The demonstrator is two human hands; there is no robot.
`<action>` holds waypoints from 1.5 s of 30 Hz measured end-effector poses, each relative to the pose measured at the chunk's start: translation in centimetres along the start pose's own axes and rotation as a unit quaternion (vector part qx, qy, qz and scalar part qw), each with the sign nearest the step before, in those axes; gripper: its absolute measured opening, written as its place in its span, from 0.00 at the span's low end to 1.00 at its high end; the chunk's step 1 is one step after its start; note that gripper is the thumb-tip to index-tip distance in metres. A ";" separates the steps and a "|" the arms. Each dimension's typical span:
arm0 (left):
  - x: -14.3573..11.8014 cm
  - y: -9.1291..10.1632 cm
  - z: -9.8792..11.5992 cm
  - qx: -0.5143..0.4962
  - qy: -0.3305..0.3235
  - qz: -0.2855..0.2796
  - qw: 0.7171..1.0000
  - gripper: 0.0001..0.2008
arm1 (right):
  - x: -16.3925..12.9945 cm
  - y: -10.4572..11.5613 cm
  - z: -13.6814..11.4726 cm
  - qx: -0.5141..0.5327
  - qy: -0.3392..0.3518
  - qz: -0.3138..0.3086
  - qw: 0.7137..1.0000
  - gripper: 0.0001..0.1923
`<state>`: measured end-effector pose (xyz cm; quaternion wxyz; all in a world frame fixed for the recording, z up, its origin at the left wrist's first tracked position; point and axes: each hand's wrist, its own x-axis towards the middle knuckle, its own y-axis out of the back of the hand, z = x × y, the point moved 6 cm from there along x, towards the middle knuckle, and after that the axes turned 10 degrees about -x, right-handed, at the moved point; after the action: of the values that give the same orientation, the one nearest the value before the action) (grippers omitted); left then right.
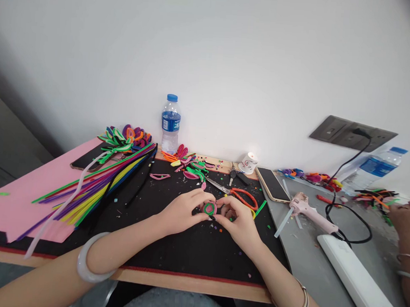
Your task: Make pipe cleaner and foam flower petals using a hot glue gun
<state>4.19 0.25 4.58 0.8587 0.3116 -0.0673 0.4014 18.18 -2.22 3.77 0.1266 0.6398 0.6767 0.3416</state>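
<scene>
A small round coil of fuzzy pipe cleaner [208, 209], with pink and green rings, is held up above the black mat [170, 251]. My left hand [183, 211] pinches its left side between thumb and fingers. From the right, the fingertips of my right hand [238, 221] grip the same coil, so both hands are closed on it. Just behind the right hand lie scissors [246, 197] with orange handles. Green and pink pipe-cleaner loops [194, 172] rest on the mat beyond the coil, and a separate pink loop [160, 176] lies further left.
Loose coloured pipe cleaners [100, 188] spread over pink card [8, 205] at left. A water bottle [171, 125] and paper cup [248, 163] stand by the wall. Right are a phone [273, 184], a corded glue gun [313, 215], a white case [361, 281] and another person's hand [407, 219].
</scene>
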 end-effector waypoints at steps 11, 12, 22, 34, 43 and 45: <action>0.1 -0.2 0.1 0.047 -0.014 -0.026 0.998 0.10 | 0.0 0.0 0.0 0.002 -0.002 -0.002 1.000 0.09; 0.0 -0.2 0.1 0.050 -0.012 -0.030 0.998 0.10 | 0.0 0.0 0.0 0.003 -0.004 -0.003 1.000 0.09; -0.1 -0.5 0.1 0.061 -0.001 -0.050 0.997 0.08 | 0.0 0.0 -0.2 0.006 -0.011 -0.015 1.000 0.09; -0.1 -0.6 -0.3 0.060 0.003 -0.052 0.997 0.09 | 0.1 0.0 -0.2 0.006 -0.017 -0.026 0.999 0.09; -0.1 -0.7 -0.3 0.057 0.008 -0.057 0.997 0.09 | 0.0 -0.1 -0.1 0.007 -0.021 -0.030 0.999 0.09; -0.1 -0.7 -0.3 0.059 0.008 -0.057 0.997 0.09 | 0.0 -0.1 -0.2 0.007 -0.019 -0.032 0.999 0.09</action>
<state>4.59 0.04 3.93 0.8606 0.3621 -0.0189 0.3576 18.01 -2.26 3.87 0.1459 0.6255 0.6965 0.3201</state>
